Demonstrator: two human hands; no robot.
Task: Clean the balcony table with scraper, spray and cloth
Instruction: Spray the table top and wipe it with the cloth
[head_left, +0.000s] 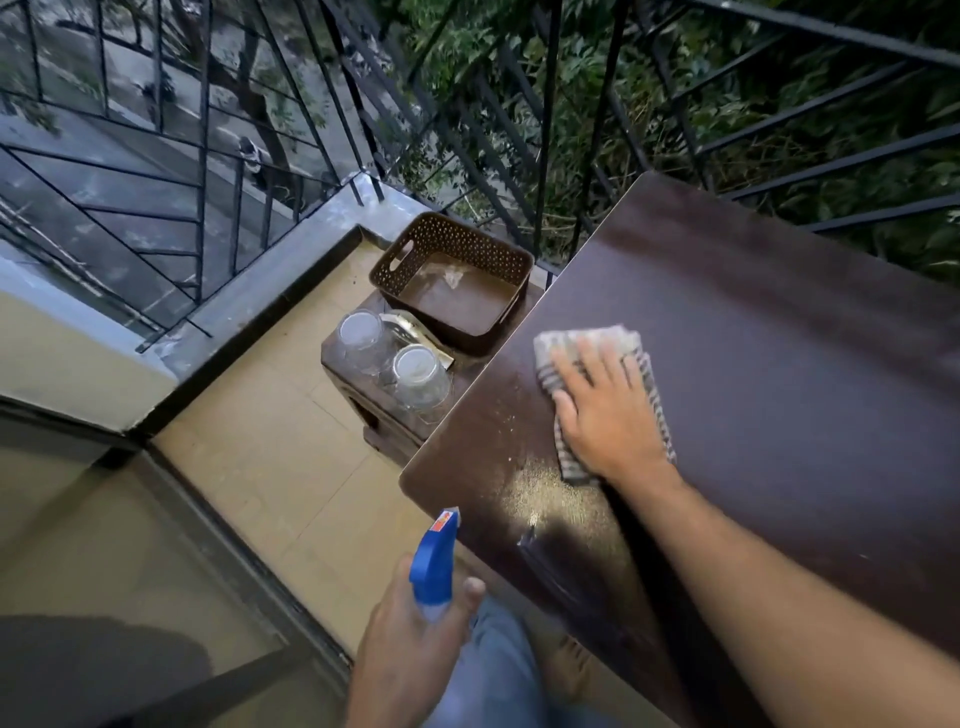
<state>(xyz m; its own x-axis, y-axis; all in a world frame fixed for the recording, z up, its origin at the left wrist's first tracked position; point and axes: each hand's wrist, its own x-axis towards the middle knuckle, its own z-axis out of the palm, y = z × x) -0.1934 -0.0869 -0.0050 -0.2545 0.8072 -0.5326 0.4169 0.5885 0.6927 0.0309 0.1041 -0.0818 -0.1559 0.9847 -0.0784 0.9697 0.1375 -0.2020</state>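
Cloth (587, 340) under right hand (605, 410) (partly hidden), spray bottle (432, 558) body hidden

Lots of bare room on the far and right side of the table (779, 322), blocked behind by the railing (571, 156), crowded left by a basket (452, 280) and two jars (395, 358).
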